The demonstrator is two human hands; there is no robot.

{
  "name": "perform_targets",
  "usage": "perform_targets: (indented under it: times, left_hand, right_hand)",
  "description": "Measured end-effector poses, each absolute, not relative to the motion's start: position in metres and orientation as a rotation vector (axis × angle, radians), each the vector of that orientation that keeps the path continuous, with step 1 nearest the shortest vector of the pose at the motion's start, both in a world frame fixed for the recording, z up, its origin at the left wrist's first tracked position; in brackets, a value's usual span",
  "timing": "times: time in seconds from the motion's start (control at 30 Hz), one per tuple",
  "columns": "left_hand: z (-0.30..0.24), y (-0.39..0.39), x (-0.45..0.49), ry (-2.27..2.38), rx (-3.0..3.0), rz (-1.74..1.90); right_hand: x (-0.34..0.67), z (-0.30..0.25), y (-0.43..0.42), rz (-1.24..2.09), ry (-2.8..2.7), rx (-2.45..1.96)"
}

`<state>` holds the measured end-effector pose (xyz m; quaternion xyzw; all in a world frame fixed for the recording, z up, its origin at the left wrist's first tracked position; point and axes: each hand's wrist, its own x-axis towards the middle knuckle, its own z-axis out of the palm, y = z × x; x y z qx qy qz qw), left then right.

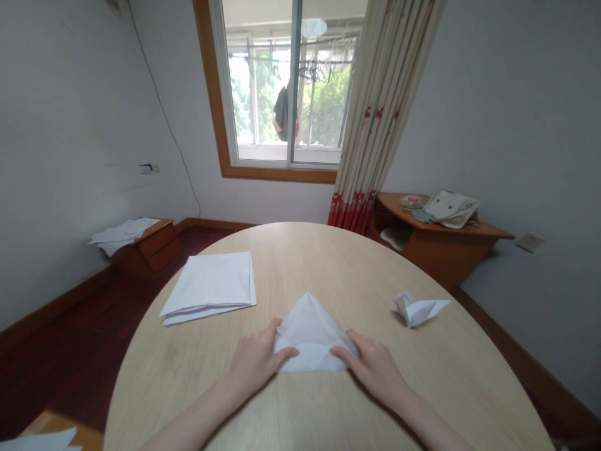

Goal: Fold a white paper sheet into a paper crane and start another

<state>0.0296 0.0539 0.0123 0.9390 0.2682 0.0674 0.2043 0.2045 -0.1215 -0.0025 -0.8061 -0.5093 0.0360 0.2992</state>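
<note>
A white sheet folded into a triangle [310, 332] lies flat on the round wooden table [328, 263], its tip pointing away from me. My left hand [256, 360] pinches its left lower corner, thumb on top. My right hand [373, 366] presses the right lower corner with thumb and forefinger. Both hands rest on the tabletop.
A stack of white paper [211, 285] lies to the left on the table. A finished folded paper figure [417, 309] sits to the right. A low wooden cabinet [150, 247] with papers stands on the left, a corner shelf [441, 235] on the right, a window behind.
</note>
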Motion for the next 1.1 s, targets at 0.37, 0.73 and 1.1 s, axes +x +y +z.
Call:
perform_targets:
  times: [0.37,0.73,1.1]
  left_hand:
    - [0.011,0.060,0.032,0.730,2.619,0.101]
    - [0.008,0.056,0.030,0.708,2.706,0.140]
    - [-0.027,0.052,0.036,0.192,2.819,0.712]
  right_hand:
    - [0.210,-0.006,-0.119,0.142,-1.391,-2.293]
    - [0.209,-0.014,-0.119,-0.056,-1.549,-2.379]
    - [0.198,-0.026,-0.110,-0.515,-1.668,-2.081]
